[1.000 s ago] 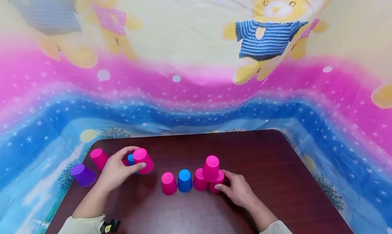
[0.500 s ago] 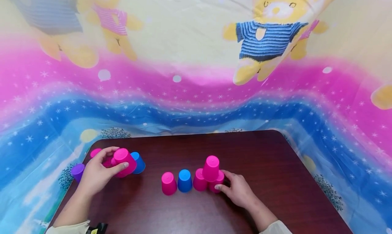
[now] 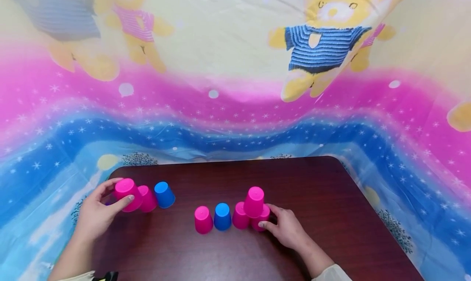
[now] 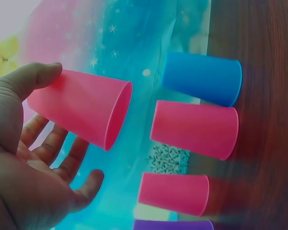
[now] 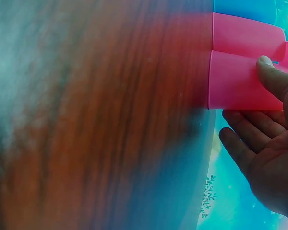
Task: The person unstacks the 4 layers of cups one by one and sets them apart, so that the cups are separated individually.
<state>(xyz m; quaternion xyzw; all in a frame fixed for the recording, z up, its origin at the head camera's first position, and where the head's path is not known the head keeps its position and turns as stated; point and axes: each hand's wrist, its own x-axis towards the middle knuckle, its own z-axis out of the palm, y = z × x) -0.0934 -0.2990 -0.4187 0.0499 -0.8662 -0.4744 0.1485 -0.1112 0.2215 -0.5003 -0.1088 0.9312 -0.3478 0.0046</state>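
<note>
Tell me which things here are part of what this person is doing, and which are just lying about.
Part of the job, it seems:
pink cup in the left grip
three-cup pink pyramid, its right base cup in the right grip
probably the other cups: pink, blue, purple

Just around:
table
bear-printed sheet behind

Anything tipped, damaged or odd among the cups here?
Nothing stands out. The set-down cups sit mouth down, none visibly tipped or damaged, though the purple cup is mostly cut off. The left hand holds a pink cup clear of the table.
</note>
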